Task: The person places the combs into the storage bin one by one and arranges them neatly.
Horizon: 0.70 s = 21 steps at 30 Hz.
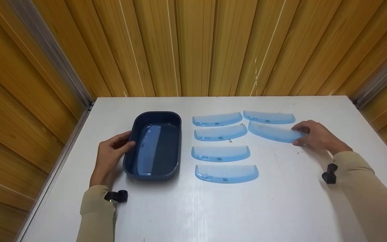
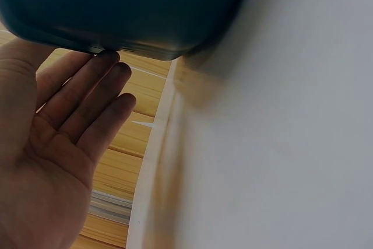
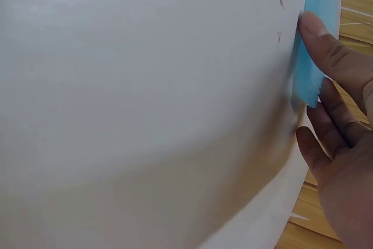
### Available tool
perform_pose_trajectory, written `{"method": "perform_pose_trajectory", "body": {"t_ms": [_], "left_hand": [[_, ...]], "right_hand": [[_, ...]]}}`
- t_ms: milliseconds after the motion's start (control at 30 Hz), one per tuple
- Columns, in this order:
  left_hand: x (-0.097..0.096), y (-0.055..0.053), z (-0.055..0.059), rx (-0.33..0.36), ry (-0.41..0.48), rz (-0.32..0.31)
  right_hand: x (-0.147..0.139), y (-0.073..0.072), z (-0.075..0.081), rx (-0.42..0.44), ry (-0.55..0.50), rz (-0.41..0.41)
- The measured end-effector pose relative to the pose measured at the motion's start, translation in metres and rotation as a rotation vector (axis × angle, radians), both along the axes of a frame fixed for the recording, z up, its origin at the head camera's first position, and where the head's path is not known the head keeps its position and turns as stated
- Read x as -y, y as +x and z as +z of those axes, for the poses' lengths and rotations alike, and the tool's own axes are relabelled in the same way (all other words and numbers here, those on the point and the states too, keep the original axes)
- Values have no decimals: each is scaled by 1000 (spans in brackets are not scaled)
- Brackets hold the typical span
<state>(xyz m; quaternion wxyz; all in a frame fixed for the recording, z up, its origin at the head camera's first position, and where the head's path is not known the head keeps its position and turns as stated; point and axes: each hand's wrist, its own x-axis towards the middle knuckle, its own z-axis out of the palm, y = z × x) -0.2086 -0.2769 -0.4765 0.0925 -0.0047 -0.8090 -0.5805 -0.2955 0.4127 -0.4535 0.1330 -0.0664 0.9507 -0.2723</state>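
"Where are we seeing the left hand?"

"We are seeing it pinching the side of the dark blue tray, its thumb lying at the rim and its fingers touching the outer wall. In the left wrist view, those fingers are lying slightly parted."

"What are we finding inside?"

"We are finding a lone blue comb, lying lengthwise, its teeth facing right."

"And the right hand?"

"We are watching it pinching the right end of the slanting comb between thumb and fingers. We are not managing to tell whether that comb is touching the white table."

"What else are we seeing nearby?"

"We are seeing the far-right comb lying just beyond it, while four stacked-out combs are forming a column between it and the tray."
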Motion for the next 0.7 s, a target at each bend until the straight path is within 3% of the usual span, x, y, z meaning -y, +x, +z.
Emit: {"method": "perform_pose_trajectory", "body": {"t_ms": [700], "left_hand": [[0, -1, -2, -13, -18, 11]], "right_hand": [[3, 5, 13, -119, -78, -17]]}}
